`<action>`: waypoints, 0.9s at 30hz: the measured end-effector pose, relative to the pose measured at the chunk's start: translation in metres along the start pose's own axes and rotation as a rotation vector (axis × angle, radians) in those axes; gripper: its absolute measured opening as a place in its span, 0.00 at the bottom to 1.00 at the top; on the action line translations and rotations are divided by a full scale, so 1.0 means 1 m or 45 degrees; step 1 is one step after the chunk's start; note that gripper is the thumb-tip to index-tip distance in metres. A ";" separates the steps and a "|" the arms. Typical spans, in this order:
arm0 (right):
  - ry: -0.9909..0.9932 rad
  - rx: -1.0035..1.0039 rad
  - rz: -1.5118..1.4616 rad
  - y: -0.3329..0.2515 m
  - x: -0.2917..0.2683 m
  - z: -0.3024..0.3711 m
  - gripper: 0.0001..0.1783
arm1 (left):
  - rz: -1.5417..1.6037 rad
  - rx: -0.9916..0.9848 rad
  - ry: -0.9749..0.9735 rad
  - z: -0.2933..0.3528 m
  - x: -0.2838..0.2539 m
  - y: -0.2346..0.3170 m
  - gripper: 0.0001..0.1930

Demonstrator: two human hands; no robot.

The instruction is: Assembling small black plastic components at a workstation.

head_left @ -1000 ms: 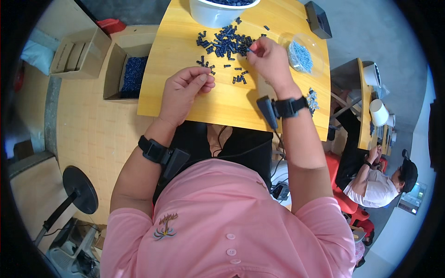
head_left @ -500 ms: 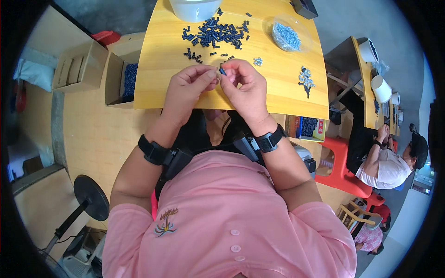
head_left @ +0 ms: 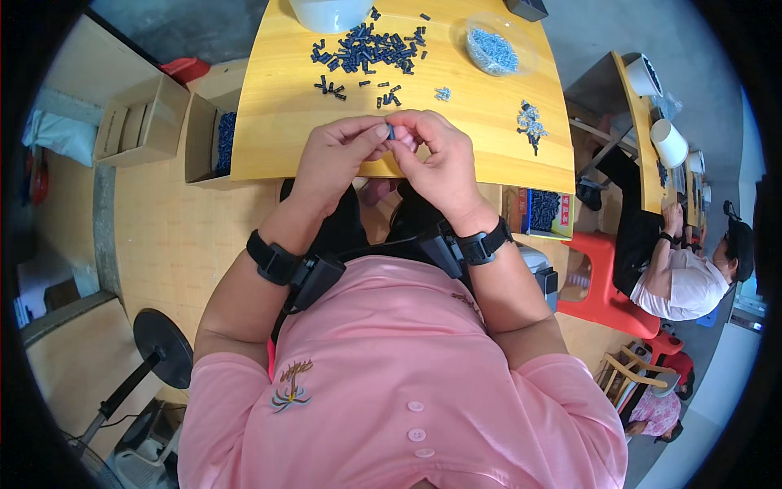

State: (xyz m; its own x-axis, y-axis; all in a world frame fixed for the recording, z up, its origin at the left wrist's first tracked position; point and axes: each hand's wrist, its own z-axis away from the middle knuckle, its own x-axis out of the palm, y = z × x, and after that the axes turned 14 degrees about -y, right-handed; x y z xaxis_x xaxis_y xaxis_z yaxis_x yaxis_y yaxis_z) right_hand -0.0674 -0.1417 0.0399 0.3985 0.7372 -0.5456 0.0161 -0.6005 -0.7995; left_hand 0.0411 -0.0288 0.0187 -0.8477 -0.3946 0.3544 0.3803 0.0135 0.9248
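Over the near edge of the yellow table (head_left: pixel 269 147), my left hand (head_left: pixel 340 153) and my right hand (head_left: pixel 441 161) meet fingertip to fingertip. Between them they pinch a small dark-blue cylindrical piece (head_left: pixel 391 133), mostly covered by the fingers. Farther back lies a loose pile of small black cylindrical pieces (head_left: pixel 366 50), with several strays nearer my fingers. Right of these sits a little cluster of small pale-blue pieces (head_left: pixel 442 94). A clear bowl (head_left: pixel 492 50) holds many more of them. At the right lies a group of pale pieces joined with black ones (head_left: pixel 532 124).
A white tub (head_left: pixel 332 11) stands at the far edge and a dark box (head_left: pixel 528 8) at the far right corner. Cartons (head_left: pixel 140 122) are left of the table. A red stool (head_left: pixel 603 285) and a seated person (head_left: pixel 684 281) at another table are to the right.
The view has shifted slightly, so the table and its pieces sit a little higher in the picture. Both hands remain pinched together, with the small piece turned more upright between the fingertips.
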 end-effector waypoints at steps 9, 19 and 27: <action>0.022 -0.061 0.169 -0.003 -0.003 0.005 0.10 | 0.147 -0.032 -0.021 0.005 0.008 0.003 0.13; 0.028 -0.046 0.193 -0.001 -0.009 0.010 0.10 | 0.066 -0.036 -0.044 0.004 0.010 0.001 0.14; -0.007 -0.053 0.234 0.002 -0.011 0.013 0.10 | 0.045 -0.087 -0.044 0.002 0.010 -0.002 0.14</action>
State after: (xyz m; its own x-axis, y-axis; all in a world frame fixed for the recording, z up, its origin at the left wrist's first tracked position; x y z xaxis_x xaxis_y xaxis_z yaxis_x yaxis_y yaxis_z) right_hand -0.0836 -0.1468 0.0411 0.3935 0.6152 -0.6832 -0.0189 -0.7376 -0.6750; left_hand 0.0305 -0.0308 0.0204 -0.8452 -0.3628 0.3924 0.4335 -0.0360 0.9004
